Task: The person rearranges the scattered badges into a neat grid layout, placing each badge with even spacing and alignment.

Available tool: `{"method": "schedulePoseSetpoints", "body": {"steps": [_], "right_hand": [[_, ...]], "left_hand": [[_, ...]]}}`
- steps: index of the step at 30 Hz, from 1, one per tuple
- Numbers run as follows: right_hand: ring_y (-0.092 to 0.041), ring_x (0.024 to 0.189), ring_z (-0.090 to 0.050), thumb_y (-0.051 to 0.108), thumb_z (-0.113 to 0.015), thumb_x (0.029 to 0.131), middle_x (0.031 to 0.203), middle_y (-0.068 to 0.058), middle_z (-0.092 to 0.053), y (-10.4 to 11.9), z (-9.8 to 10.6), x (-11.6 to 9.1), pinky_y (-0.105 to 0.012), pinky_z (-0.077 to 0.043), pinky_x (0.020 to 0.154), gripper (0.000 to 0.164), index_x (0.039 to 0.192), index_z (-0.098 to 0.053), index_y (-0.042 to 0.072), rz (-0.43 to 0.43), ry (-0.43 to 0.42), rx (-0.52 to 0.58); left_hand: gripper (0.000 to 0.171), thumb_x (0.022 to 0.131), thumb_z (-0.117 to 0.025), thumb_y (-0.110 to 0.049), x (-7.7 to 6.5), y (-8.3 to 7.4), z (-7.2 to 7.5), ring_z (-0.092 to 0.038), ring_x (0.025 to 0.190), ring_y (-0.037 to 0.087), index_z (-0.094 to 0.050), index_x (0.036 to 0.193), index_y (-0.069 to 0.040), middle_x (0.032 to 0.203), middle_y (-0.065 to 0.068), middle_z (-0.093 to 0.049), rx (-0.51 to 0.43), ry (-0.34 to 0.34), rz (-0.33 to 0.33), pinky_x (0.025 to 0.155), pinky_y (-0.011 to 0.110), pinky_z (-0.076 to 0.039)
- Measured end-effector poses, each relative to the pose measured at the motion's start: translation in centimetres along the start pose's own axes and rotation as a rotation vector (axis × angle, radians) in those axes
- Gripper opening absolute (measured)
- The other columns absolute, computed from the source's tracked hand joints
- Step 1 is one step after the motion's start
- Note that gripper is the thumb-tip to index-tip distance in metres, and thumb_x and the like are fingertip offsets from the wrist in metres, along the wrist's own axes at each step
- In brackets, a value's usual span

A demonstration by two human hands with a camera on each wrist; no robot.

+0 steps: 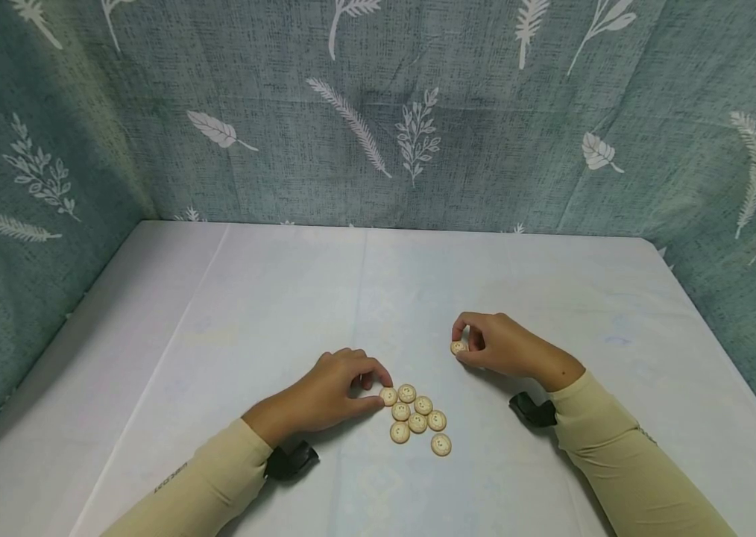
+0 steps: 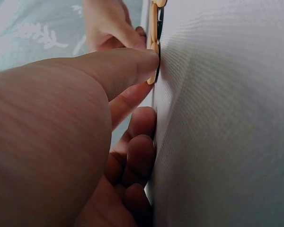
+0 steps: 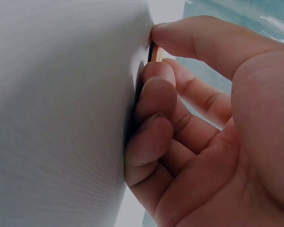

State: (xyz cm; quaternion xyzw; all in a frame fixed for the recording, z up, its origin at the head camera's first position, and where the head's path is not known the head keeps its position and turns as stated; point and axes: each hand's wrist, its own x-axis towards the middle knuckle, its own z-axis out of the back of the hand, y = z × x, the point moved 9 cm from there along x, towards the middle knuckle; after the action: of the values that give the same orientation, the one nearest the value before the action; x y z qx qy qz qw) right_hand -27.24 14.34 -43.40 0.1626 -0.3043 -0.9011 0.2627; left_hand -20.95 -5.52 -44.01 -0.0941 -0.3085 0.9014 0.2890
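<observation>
Toward the front middle of the white table lies a loose cluster of several round, cream, wooden-looking discs (image 1: pixel 417 423) with small dark marks on their faces. My left hand (image 1: pixel 341 388) pinches the leftmost disc (image 1: pixel 388 396) of this cluster between thumb and forefinger. In the left wrist view that disc (image 2: pixel 151 78) shows edge-on, mostly hidden by the thumb. Farther back and to the right, my right hand (image 1: pixel 502 347) pinches a separate disc (image 1: pixel 458 347) at the tabletop. Its tan edge and dark underside show in the right wrist view, the disc (image 3: pixel 157 53) between thumb and fingers.
One disc (image 1: pixel 441 445) sits slightly apart at the near side of the cluster. A white cloth covers the table (image 1: pixel 271 298). Grey-green curtains (image 1: pixel 485 149) with white leaf prints hang behind it and along both sides. Each wrist wears a black device (image 1: pixel 533 409).
</observation>
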Motion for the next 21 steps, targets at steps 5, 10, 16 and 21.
{"method": "schedulePoseSetpoints", "body": {"steps": [5, 10, 16, 21], "right_hand": [[-0.009, 0.061, -0.048, 0.01, -0.072, 0.09, 0.068, 0.004, -0.053, 0.07, 0.05, 0.0, -0.024, -0.041, 0.058, 0.016, 0.102, -0.061, 0.011, 0.005, -0.005, -0.005], [-0.009, 0.061, -0.048, 0.01, -0.072, 0.09, 0.069, 0.004, -0.053, 0.02, 0.05, 0.01, -0.024, -0.041, 0.057, 0.016, 0.102, -0.062, 0.012, 0.002, -0.005, -0.009], [-0.01, 0.062, -0.048, 0.011, -0.072, 0.09, 0.069, 0.004, -0.053, -0.03, 0.05, 0.05, -0.024, -0.041, 0.058, 0.016, 0.102, -0.062, 0.012, 0.0, -0.004, -0.008], [-0.009, 0.061, -0.048, 0.011, -0.073, 0.09, 0.069, 0.003, -0.054, -0.12, 0.02, 0.03, -0.024, -0.041, 0.057, 0.018, 0.104, -0.062, 0.012, 0.009, 0.003, 0.01]], "left_hand": [[0.018, 0.088, -0.078, -0.03, -0.02, 0.0, 0.02, -0.047, 0.082, 0.004, -0.069, 0.104, -0.033, 0.084, -0.015, -0.053, -0.001, 0.002, -0.002, 0.077, 0.032, -0.03], [0.019, 0.088, -0.078, -0.03, -0.02, -0.05, 0.06, -0.047, 0.082, 0.004, -0.069, 0.104, -0.033, 0.084, -0.015, -0.053, 0.002, -0.001, -0.003, 0.077, 0.032, -0.03], [0.019, 0.087, -0.078, -0.03, -0.06, -0.13, 0.14, -0.047, 0.082, 0.005, -0.069, 0.104, -0.033, 0.083, -0.014, -0.053, 0.005, -0.006, -0.003, 0.077, 0.032, -0.03], [0.019, 0.087, -0.079, -0.029, -0.08, -0.2, 0.19, -0.047, 0.082, 0.005, -0.069, 0.104, -0.032, 0.083, -0.014, -0.053, 0.003, -0.007, -0.008, 0.077, 0.032, -0.03]]}}
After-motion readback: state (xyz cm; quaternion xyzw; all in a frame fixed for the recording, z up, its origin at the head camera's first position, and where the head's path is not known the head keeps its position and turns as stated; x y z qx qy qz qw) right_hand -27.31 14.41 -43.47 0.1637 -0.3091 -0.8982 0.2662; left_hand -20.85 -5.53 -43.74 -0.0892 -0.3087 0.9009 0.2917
